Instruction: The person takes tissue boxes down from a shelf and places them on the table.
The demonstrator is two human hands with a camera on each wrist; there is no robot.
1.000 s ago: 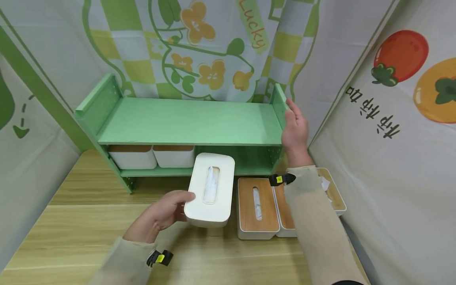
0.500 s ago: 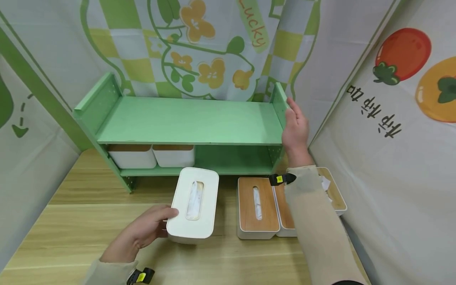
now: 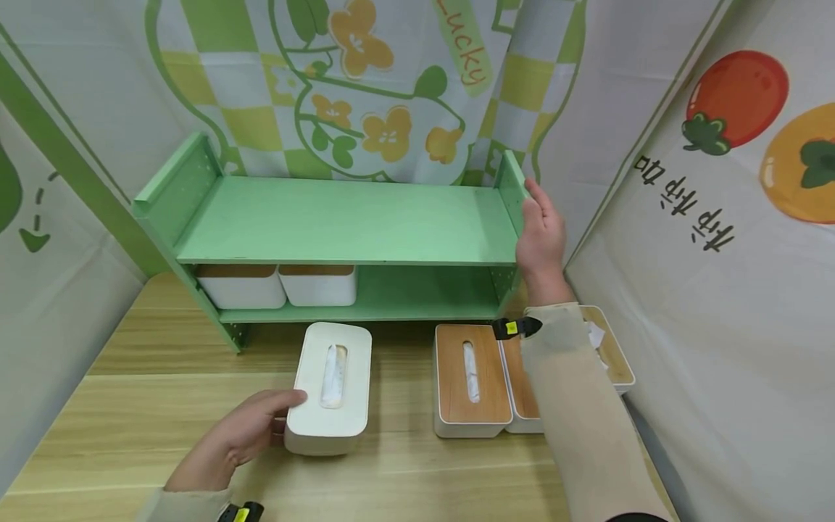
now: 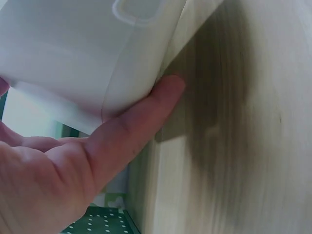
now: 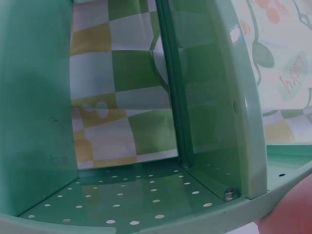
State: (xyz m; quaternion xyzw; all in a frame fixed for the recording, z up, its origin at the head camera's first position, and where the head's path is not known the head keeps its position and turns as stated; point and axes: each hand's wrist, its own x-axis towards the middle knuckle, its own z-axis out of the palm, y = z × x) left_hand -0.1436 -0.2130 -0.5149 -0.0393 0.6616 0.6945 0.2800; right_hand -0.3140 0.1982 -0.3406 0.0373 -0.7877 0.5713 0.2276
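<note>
My left hand (image 3: 244,435) grips a white tissue box (image 3: 331,384) by its left side, thumb over the lid's edge. In the left wrist view, a finger (image 4: 141,122) runs along the box's lower edge, close over the tabletop, beside a dark shadow. White tissue shows in the lid's slot. My right hand (image 3: 543,243) rests with straight fingers against the outside of the right end panel of the green shelf (image 3: 352,221). Only a bit of that hand (image 5: 287,212) shows in the right wrist view, at the panel's edge.
Two white boxes with wooden tops, a left one (image 3: 241,288) and a right one (image 3: 318,287), sit on the lower shelf's left. A wood-lidded tissue box (image 3: 479,406) stands on the table (image 3: 150,406) with another (image 3: 520,377) beside it. A box (image 3: 618,355) with tissue lies far right, by the fabric wall.
My left hand has carried the white tissue box left and toward me, away from the shelf, and lowered it toward the table. My right hand has stayed on the shelf's side.
</note>
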